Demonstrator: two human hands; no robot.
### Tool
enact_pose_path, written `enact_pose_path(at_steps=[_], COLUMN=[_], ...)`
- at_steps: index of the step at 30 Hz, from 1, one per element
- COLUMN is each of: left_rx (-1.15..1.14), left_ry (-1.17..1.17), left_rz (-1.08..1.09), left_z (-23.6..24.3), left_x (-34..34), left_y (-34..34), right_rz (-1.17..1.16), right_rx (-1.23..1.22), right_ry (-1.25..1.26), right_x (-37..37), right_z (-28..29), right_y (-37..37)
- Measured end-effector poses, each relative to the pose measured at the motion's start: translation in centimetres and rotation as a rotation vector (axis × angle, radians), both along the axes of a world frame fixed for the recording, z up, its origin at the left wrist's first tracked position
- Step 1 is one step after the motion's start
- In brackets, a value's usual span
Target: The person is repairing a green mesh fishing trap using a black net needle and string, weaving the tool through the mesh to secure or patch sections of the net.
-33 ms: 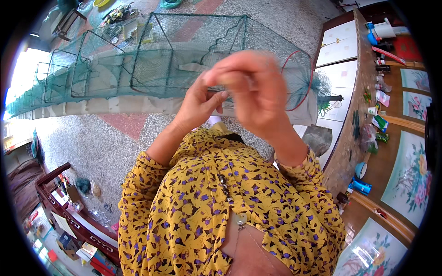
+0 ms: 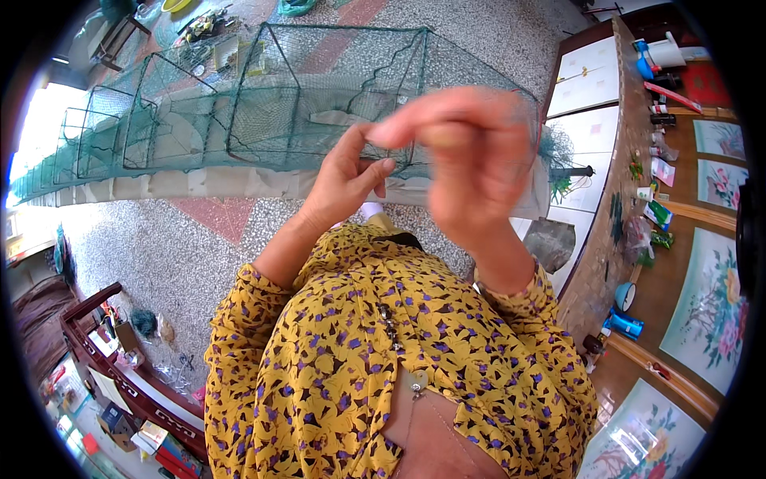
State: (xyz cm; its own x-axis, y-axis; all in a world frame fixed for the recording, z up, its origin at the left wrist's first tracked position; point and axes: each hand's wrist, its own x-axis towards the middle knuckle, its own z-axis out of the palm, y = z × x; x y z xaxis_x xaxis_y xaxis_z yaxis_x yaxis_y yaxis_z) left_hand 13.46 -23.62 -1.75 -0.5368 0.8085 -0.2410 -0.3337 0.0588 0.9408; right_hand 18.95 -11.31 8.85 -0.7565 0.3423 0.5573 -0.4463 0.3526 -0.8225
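Note:
A long green mesh net trap [image 2: 179, 120] with dark rectangular frames stretches across in front of me. Beneath it runs a pale cloth [image 2: 227, 181]. My left hand [image 2: 345, 182] is at the net's near edge, its thumb and fingers curled in a pinch; anything between them is too small or hidden to make out. To its right, my right hand [image 2: 479, 164] is raised over the right end of the net, closed and smeared by motion, with a finger pointing toward the left fingertips. What it holds, if anything, does not show. Bunched green netting [image 2: 556, 148] shows past my right hand.
On the right stands a long wooden cabinet with floral panels [image 2: 706, 299], small bottles and packets along it. A dark red wooden piece of furniture [image 2: 132, 371] is at the lower left. Farther off are a yellow basin [image 2: 175, 5] and a stool [image 2: 120, 38].
My right hand has moved to the right, away from the left fingertips, and now covers most of the red ring at the net's end. The left hand has stayed about where it was.

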Motion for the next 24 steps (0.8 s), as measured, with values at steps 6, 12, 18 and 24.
enact_pose_path(at_steps=[6, 12, 18, 24], left_rx=[0.080, -0.040, 0.071, -0.090], left_ry=[-0.122, 0.105, 0.512, 0.399], left_rz=[-0.057, -0.131, -0.148, -0.200], left_z=[-0.5, 3.8, 3.1, 3.2], left_x=[-1.0, -0.1, -1.6, -3.2], left_y=[0.0, 0.7, 1.1, -0.3], right_rz=[0.051, 0.005, -0.126, -0.394], right_rx=[-0.241, 0.095, 0.692, 0.317], right_ry=[0.034, -0.124, -0.316, -1.189], right_x=[3.0, 4.0, 5.4, 7.6], right_z=[4.4, 4.4, 5.6, 3.7], right_y=[1.4, 2.4, 5.2, 8.1])
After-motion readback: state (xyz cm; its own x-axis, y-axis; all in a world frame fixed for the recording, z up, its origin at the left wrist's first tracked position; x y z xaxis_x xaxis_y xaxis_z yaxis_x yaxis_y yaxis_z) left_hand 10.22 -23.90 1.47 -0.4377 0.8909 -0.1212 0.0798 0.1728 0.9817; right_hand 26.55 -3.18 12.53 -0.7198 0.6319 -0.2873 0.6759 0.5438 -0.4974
